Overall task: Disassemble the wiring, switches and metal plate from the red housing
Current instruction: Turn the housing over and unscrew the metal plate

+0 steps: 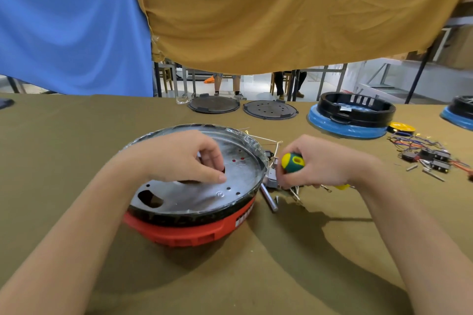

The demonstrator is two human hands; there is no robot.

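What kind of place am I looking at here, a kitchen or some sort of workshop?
Most likely a workshop or disassembly bench, not a kitchen. A cloth-covered table holds an opened red housing, a pile of removed wires and switches, and the right hand grips a screwdriver.

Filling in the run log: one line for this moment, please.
left hand: fingers on metal plate | right hand: shut on screwdriver | red housing: plate still in
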